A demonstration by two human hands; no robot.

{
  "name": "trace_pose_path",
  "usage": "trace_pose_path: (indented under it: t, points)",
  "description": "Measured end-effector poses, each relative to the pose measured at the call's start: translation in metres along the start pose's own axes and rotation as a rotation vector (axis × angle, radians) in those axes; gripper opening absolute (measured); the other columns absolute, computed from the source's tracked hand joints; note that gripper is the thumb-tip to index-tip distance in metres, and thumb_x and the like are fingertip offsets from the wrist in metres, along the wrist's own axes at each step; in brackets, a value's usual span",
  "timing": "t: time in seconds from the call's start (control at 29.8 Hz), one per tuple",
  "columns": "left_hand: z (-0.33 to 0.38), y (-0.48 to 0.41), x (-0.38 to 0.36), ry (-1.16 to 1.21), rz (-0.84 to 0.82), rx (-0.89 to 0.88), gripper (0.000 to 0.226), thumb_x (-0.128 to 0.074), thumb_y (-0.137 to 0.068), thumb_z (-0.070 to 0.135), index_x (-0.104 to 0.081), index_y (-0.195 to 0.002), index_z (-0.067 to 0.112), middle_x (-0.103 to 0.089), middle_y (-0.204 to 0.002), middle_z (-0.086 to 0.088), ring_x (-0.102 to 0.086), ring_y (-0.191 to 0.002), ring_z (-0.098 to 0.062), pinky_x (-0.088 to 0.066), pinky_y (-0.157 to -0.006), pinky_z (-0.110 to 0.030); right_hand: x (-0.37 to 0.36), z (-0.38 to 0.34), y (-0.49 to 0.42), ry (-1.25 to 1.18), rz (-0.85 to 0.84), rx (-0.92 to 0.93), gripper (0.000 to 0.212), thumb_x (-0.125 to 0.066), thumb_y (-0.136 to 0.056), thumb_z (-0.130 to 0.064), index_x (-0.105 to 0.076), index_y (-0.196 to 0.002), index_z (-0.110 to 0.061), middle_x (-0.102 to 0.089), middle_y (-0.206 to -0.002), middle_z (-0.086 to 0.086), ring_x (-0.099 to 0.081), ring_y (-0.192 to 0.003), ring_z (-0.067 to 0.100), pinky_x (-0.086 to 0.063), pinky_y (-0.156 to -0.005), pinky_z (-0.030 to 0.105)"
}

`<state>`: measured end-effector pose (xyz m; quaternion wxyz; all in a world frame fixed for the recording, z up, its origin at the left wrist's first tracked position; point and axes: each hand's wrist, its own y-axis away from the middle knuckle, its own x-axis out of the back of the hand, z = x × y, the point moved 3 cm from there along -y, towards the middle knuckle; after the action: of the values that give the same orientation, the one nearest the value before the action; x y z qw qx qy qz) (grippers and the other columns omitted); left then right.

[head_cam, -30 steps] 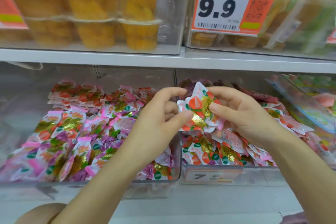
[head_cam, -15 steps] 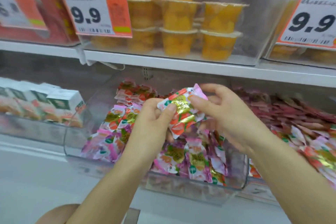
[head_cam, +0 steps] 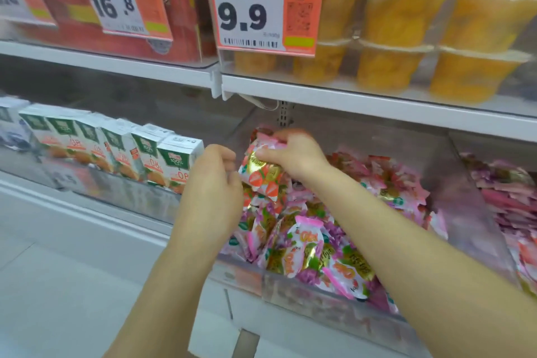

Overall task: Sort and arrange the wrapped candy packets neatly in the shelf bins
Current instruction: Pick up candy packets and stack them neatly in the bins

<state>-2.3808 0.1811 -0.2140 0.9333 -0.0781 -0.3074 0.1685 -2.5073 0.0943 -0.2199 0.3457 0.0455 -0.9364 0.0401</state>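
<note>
Head view. Right hand pinches the strawberry candy packets: glossy crinkled foil, white and pink with gold print. The thumb lies on the front face and the fingers curl over the top edge. I note the packets hang above the clear plastic bin, over a loose heap of pink packets. Left hand sits just beside their left edge, fingers curled inward; I cannot tell whether it touches. Boxy juice cartons stand to the left.

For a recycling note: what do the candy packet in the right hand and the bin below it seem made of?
Candy packet: thin glossy plastic film with gold foil print, judging by its crinkles and glints. Bin: clear rigid plastic, perhaps acrylic; the packets show through its front wall.
</note>
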Motion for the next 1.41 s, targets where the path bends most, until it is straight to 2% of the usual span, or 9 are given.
trace_pose_path:
  t: [0.1,0.23,0.37,0.64,0.77,0.91,1.11,1.24,1.41]
  points:
    - [-0.002,-0.001,0.000,0.018,-0.021,-0.008,0.020,-0.041,-0.092,0.003,-0.044,-0.103,0.020,-0.049,-0.096,0.007,-0.059,-0.094,-0.019,-0.044,-0.072,-0.031,-0.022,-0.009,-0.010,0.444,0.048,0.164,0.040,-0.067,-0.081,-0.045,-0.056,-0.102,-0.014,-0.063,-0.103,0.007,-0.060,-0.096,0.028,-0.040,-0.066,0.031]
    - [-0.005,-0.003,0.002,0.024,-0.032,-0.001,0.018,-0.040,-0.093,0.005,-0.043,-0.101,0.021,-0.049,-0.101,0.004,-0.060,-0.099,-0.022,-0.048,-0.077,-0.036,-0.012,-0.010,0.004,0.725,0.228,0.298,0.038,-0.061,-0.085,-0.046,-0.049,-0.108,-0.017,-0.055,-0.107,0.004,-0.057,-0.095,0.028,-0.040,-0.062,0.032]
    - [-0.004,-0.002,0.000,0.009,-0.051,-0.012,0.019,-0.039,-0.093,0.005,-0.042,-0.100,0.022,-0.047,-0.098,0.005,-0.060,-0.096,-0.020,-0.044,-0.073,-0.031,0.004,0.001,0.013,0.534,0.140,0.419,0.021,-0.058,-0.090,-0.026,-0.061,-0.111,-0.025,-0.059,-0.107,-0.001,-0.057,-0.098,0.021,-0.050,-0.079,0.039]
    - [0.005,-0.002,-0.009,0.005,-0.098,-0.004,0.021,-0.042,-0.090,0.006,-0.045,-0.105,0.021,-0.053,-0.110,-0.002,-0.060,-0.095,-0.020,-0.050,-0.082,-0.041,-0.030,0.021,0.001,0.600,-0.258,0.404,0.027,-0.044,-0.095,-0.038,-0.064,-0.114,-0.034,-0.063,-0.109,-0.004,-0.052,-0.105,0.025,-0.044,-0.090,0.044]
    - [0.019,0.002,-0.020,0.035,-0.119,-0.049,0.022,-0.043,-0.091,0.008,-0.048,-0.108,0.022,-0.054,-0.112,0.001,-0.059,-0.097,-0.015,-0.045,-0.076,-0.029,0.028,0.005,0.033,0.327,-0.086,0.353,0.033,-0.045,-0.097,-0.016,-0.058,-0.127,-0.021,-0.059,-0.128,-0.007,-0.054,-0.111,0.006,-0.038,-0.095,0.020]
    - [0.048,0.016,-0.045,0.097,-0.184,-0.179,0.024,-0.046,-0.092,0.012,-0.051,-0.111,0.026,-0.058,-0.110,0.001,-0.057,-0.087,-0.008,-0.039,-0.067,-0.022,0.104,0.023,0.108,0.182,0.038,0.294,0.029,-0.051,-0.094,-0.010,-0.066,-0.112,-0.025,-0.065,-0.106,-0.019,-0.059,-0.092,-0.007,-0.042,-0.082,0.009]
    - [0.103,0.062,-0.113,0.158,-0.337,-0.475,0.022,-0.049,-0.091,0.011,-0.051,-0.106,0.028,-0.045,-0.103,0.013,-0.050,-0.088,0.003,-0.038,-0.073,-0.005,0.200,0.104,0.179,0.117,0.239,0.008,0.028,-0.051,-0.093,-0.004,-0.068,-0.096,-0.026,-0.069,-0.087,-0.010,-0.063,-0.062,-0.002,-0.048,-0.048,0.018]
    - [0.126,0.080,-0.152,0.218,-0.349,-0.558,0.026,-0.051,-0.087,0.003,-0.054,-0.103,0.023,-0.045,-0.097,0.014,-0.050,-0.092,-0.001,-0.039,-0.082,-0.013,0.215,0.155,0.177,0.206,0.227,-0.083,0.023,-0.055,-0.091,-0.005,-0.068,-0.097,-0.023,-0.069,-0.092,-0.007,-0.062,-0.066,-0.004,-0.046,-0.058,0.011]
    - [0.138,0.090,-0.178,0.168,-0.354,-0.583,0.023,-0.051,-0.090,0.011,-0.056,-0.110,0.019,-0.044,-0.102,0.008,-0.043,-0.100,-0.005,-0.034,-0.085,-0.011,0.206,0.180,0.164,0.624,0.003,0.025,0.027,-0.062,-0.087,-0.018,-0.067,-0.113,-0.023,-0.067,-0.111,-0.006,-0.058,-0.101,0.009,-0.045,-0.091,0.026]
